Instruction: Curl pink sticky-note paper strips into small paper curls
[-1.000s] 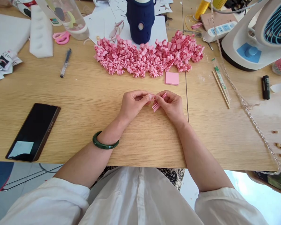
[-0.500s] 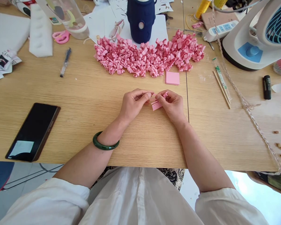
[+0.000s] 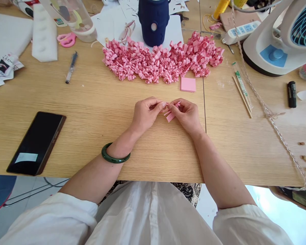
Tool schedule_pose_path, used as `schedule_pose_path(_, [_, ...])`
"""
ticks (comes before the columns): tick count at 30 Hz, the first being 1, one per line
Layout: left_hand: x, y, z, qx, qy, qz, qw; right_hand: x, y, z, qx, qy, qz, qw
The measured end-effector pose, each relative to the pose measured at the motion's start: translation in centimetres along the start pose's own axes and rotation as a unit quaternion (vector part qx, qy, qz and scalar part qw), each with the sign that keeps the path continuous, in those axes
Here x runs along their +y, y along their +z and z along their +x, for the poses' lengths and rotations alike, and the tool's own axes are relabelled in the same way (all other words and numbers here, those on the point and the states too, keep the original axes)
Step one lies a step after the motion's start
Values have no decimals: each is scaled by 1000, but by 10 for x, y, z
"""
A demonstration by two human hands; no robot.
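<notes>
Between the finger and thumb of my right hand [image 3: 187, 114] is a pink fringed paper strip [image 3: 171, 117], its cut ends hanging down to the left and a curled part showing at the top. My left hand [image 3: 149, 111], fingers pinched, meets the strip's left side and grips one of its thin tabs. The exact fold under the fingertips is hidden. Just beyond the right hand lies a small stack of pink paper pieces [image 3: 188, 84]. A long pile of curled pink paper flowers [image 3: 155, 63] stretches across the table behind both hands.
A dark phone [image 3: 37, 143] lies at the left, with a pen [image 3: 71, 67] and pink scissors [image 3: 66, 40] farther back. A navy cup [image 3: 153, 23] stands behind the pile. At the right are wooden sticks [image 3: 242, 97], a twisted cord [image 3: 272, 124], a power strip [image 3: 241, 32] and a fan [image 3: 272, 44].
My left fingertips have come closer to my right hand and now meet the paper strip. The strip's fringe has tilted downward and its tabs have spread apart.
</notes>
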State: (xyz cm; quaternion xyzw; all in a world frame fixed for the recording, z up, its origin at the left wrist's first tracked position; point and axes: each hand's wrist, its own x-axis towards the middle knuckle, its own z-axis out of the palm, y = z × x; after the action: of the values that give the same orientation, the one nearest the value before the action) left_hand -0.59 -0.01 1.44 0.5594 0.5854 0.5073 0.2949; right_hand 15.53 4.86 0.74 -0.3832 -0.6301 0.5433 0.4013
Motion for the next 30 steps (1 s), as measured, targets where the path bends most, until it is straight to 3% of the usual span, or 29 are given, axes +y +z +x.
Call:
schedule_pose_path(15, [0,1,-1,7,41,106,993,-4,0,-2,-14,21,3,1000])
schedule_pose_path(19, [2,0,-1,8,27,53,998,-4,0,-2,-6,19,-1,1000])
schedule_pose_path(24, [6,-1,-1,-2,-38,-44,998,-4,0,-2,6,27,-18,999])
schedule_pose_path(30, [6,-1,-1,-1,-32,-15,999,-3,0,-1,5,22,-14,1000])
